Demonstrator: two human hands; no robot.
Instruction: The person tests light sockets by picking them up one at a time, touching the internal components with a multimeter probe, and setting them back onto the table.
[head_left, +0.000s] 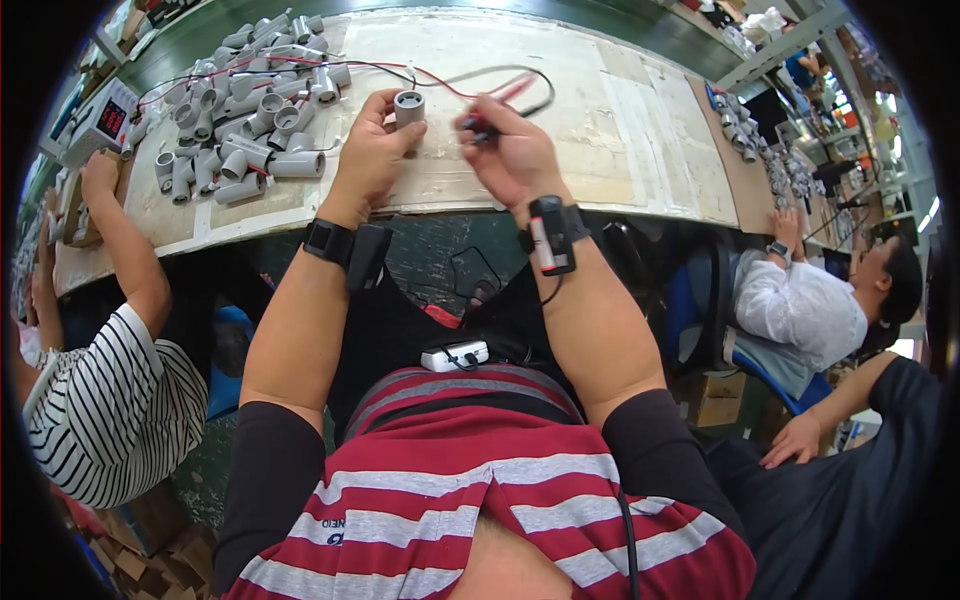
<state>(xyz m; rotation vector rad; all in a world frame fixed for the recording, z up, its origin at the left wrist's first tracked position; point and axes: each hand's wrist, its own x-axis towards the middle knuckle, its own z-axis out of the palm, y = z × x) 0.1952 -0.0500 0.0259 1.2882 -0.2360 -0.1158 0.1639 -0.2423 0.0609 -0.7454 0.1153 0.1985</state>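
Observation:
My left hand is closed around a short grey cylindrical housing. It stands upright, its open end facing up, with dark parts inside. Just to the right, my right hand is closed on a pair of test probes, blurred by motion. A black lead and a red lead loop from the probes across the table to the left. The probe tips are apart from the housing. Left of my left hand lies a big heap of similar grey housings, some with short wires.
A white meter with a red display stands at the table's left end, beside a person in a striped shirt. At right, another person in white sits by more small grey parts. The worn pale table has a front edge under my wrists.

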